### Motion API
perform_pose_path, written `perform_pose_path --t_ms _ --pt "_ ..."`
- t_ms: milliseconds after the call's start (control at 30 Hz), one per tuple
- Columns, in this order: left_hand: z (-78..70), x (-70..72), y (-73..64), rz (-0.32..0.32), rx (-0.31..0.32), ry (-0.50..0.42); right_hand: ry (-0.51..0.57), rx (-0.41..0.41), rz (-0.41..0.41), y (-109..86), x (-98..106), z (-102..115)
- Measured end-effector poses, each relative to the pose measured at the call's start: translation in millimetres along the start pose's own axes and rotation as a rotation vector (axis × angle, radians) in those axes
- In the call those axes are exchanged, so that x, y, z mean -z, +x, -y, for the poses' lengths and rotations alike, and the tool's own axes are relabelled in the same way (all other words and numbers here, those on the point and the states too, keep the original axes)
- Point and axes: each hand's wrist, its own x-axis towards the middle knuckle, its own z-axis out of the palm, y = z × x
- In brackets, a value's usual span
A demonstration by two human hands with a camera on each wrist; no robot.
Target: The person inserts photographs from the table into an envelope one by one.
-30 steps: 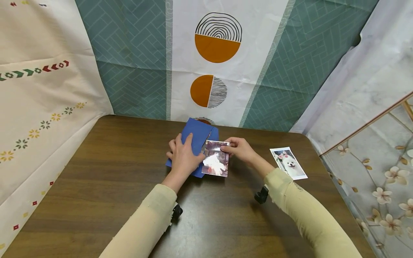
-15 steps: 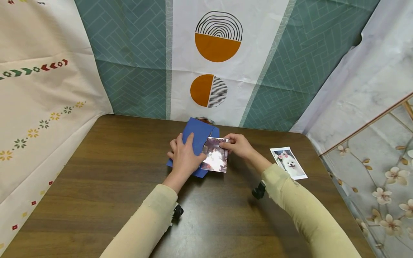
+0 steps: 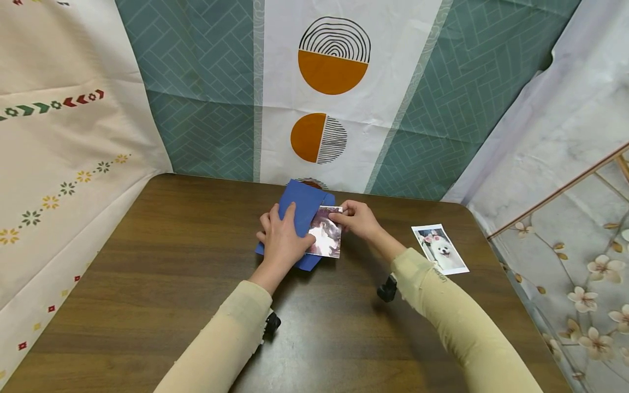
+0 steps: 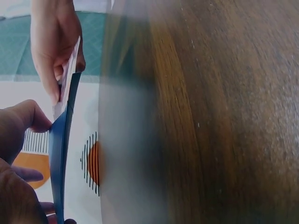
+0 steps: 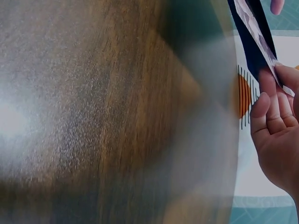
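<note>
A blue envelope (image 3: 301, 197) is held tilted above the wooden table by my left hand (image 3: 282, 238), its fingers spread over the front and the thumb near the opening. In the left wrist view, the envelope (image 4: 59, 151) shows edge-on with fingers on both its sides. My right hand (image 3: 362, 219) pinches a glossy photo (image 3: 325, 233) by its right edge, thumb in front. The photo's left part is hidden behind the envelope's front and my left thumb. Seen from the right wrist, the photo (image 5: 258, 33) lies between the envelope's dark blue sides.
A second photo (image 3: 440, 249), of a white fluffy dog with flowers on its head, lies on the table (image 3: 334, 333) at the right. Patterned cloths (image 3: 206, 103) hang behind the table's far edge and along both sides.
My right hand has moved left and slightly away from me with the photo, which now sits deeper in the envelope. My left hand and the envelope have barely moved.
</note>
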Motion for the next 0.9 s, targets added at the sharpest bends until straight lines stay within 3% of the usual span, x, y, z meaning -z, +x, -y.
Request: perform_pose_path --t_ms 567,900 --pt "1.6 -2.4 1.1 0.003 0.016 0.003 -0.014 0.022 0.038 3.3 -10.0 5.2" --pt "1.5 -0.9 2.2 0.005 0.025 -0.005 0.166 -0.039 0.059 4.6 0.5 0.0"
